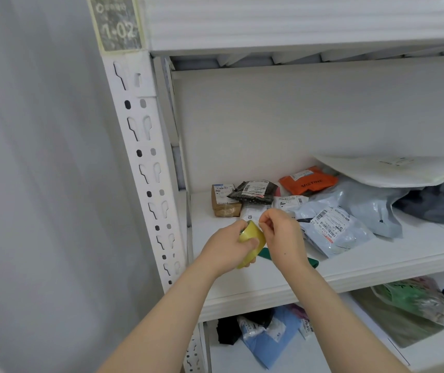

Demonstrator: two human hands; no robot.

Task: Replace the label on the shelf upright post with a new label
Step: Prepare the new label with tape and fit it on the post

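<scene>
A grey label (117,24) reading "1-02" is taped with yellowish tape at the top of the white slotted upright post (145,162). Lower down, in front of the middle shelf, my left hand (229,247) grips a yellowish roll of clear tape (251,242). My right hand (282,235) is right beside it, thumb and forefinger pinched at the roll's upper edge, seemingly on the tape end. A green object (313,262) lies on the shelf, partly hidden behind my right wrist.
The middle shelf board (377,267) holds several parcels: a brown box (224,200), a black bag (254,192), an orange bag (308,180) and grey mailers (334,230). More bags lie on the lower shelf (323,354). A grey wall (40,184) stands left of the post.
</scene>
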